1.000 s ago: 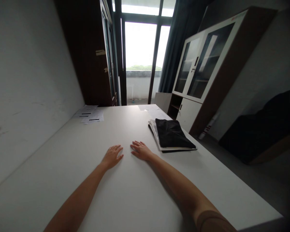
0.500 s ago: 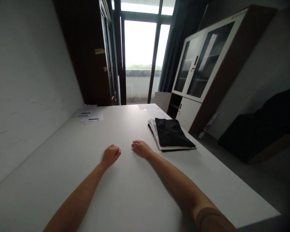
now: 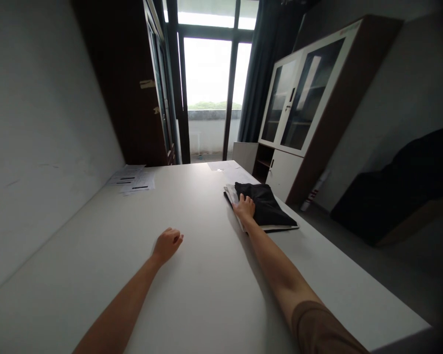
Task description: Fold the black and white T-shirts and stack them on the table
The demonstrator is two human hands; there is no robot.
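Note:
My left hand [image 3: 168,245] rests on the white table [image 3: 203,280], its fingers curled into a loose fist with nothing showing in them. On the right lies a flat pile. Its top piece is a black folded cloth [image 3: 269,206], with white layers and another black layer under it. My right hand [image 3: 245,207] is at the left edge of this pile, fingers bent over the black cloth's edge and closed on it. The thumb and the fingertips are partly hidden, so how many layers they hold cannot be made out.
Printed sheets [image 3: 138,181] lie at the far left, by the wall. More paper [image 3: 231,172] is at the table's far right corner. A white cabinet [image 3: 286,164] with glass doors stands beyond the right edge, and a dark cabinet [image 3: 133,123] stands at the back left.
My right hand has moved right and forward from the bare tabletop to the left edge of the black cloth, and its fingers have bent. My left hand stays nearly in place.

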